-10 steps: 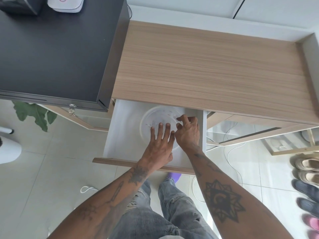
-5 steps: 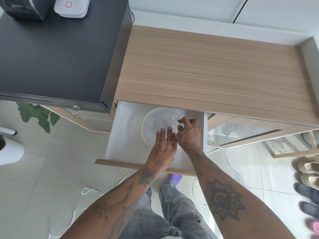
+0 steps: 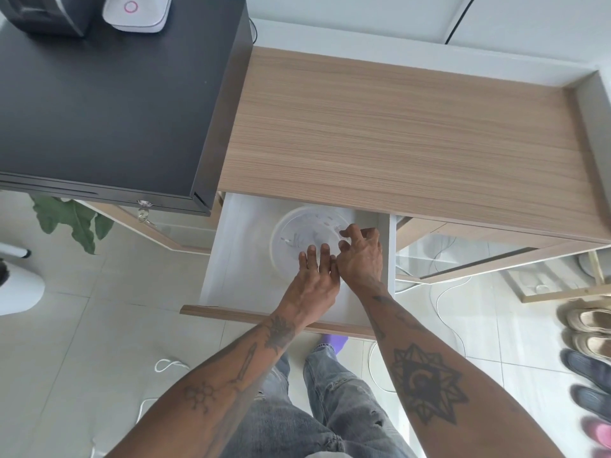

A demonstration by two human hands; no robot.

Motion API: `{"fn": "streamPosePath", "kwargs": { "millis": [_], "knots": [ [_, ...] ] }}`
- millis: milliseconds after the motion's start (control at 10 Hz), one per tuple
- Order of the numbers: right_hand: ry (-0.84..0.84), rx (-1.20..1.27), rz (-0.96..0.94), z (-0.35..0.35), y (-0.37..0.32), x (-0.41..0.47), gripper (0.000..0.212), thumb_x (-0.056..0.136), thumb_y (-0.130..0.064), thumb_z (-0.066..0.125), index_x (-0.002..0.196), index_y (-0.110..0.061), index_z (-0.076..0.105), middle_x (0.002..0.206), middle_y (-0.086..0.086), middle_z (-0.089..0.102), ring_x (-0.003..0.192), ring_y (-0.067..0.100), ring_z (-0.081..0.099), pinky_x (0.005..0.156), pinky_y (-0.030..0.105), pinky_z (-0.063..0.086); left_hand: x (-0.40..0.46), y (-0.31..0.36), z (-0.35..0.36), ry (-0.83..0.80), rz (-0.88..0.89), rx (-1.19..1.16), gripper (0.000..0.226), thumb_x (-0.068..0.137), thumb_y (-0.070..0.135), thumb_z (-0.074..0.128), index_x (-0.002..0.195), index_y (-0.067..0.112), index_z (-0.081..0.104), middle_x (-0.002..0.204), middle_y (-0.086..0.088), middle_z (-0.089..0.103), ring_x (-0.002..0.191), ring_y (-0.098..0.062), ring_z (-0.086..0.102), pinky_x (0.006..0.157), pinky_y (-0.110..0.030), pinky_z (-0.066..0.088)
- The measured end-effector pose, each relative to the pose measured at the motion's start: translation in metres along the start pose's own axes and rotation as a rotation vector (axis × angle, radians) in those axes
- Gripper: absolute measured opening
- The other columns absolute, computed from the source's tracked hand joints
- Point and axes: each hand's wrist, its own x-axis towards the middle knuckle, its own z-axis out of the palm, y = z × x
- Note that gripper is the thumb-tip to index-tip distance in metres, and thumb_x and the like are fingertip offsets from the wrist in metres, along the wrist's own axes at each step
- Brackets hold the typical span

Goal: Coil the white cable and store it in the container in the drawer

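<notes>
Wood surface (image 3: 396, 133) up top, bare. Below it the drawer (image 3: 231, 259) pulled open, white inside, with the round clear container (image 3: 297, 233) sitting toward the back, lid apparently on. Both hands down in there on it.

Left hand (image 3: 310, 285) laid flat on the near part of the lid, fingers (image 3: 312, 256) straight and close together, pressing or steadying rather than gripping anything. Right hand (image 3: 360, 259) at the right rim, fingers (image 3: 350, 231) curled and pinched in at the edge. Looks like working the lid, but can't tell whether popping it off or snapping it shut, nor whether the pinch has hold of it.

Progress-wise: hard to call. Some faint pale shapes through the lid, too blurry to say whether that's coiled cable. Meanwhile white cable (image 3: 443, 302) lying loose on the floor to the right of the drawer, and another white loop (image 3: 168, 365) on the floor at lower left. Can't tell if either is the one that matters. If so, coiling not done yet, and this is probably just getting the container open. Either way, drawer not shut yet.
</notes>
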Motion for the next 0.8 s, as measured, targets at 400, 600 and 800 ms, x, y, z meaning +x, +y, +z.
{"fn": "streamPosePath", "kwargs": {
  "millis": [400,600,800],
  "knots": [
    [-0.060,-0.157,-0.327,-0.008,0.019,-0.005,0.035,0.097,-0.023,0.054,0.131,-0.014,0.052,0.138,0.012,0.042,0.116,0.033,0.053,0.084,0.041,0.055,0.017,-0.090,-0.002,-0.007,-0.415,-0.738,0.077,0.091,0.042,0.064,0.150,0.006,0.031,0.154,-0.017,0.035,0.137,-0.034,0.039,0.105,-0.046,0.042],
    [-0.176,-0.051,-0.241,-0.018,0.014,0.002,0.036,0.096,-0.020,0.058,0.130,-0.016,0.051,0.133,0.012,0.046,0.095,0.031,0.064,0.087,0.036,0.051,0.024,-0.086,-0.004,-0.093,-0.574,-0.957,0.081,0.091,0.040,0.065,0.152,0.005,0.024,0.151,-0.020,0.039,0.140,-0.036,0.037,0.108,-0.045,0.035],
    [-0.172,-0.166,-0.225,-0.028,-0.002,-0.008,0.042,0.098,-0.032,0.050,0.138,-0.019,0.045,0.143,0.008,0.040,0.122,0.030,0.052,0.098,0.041,0.048,0.015,-0.087,-0.023,-0.078,-0.485,-0.705,0.066,0.095,0.044,0.055,0.146,0.007,0.033,0.140,-0.016,0.048,0.127,-0.032,0.048,0.092,-0.044,0.048]
  ]
}}
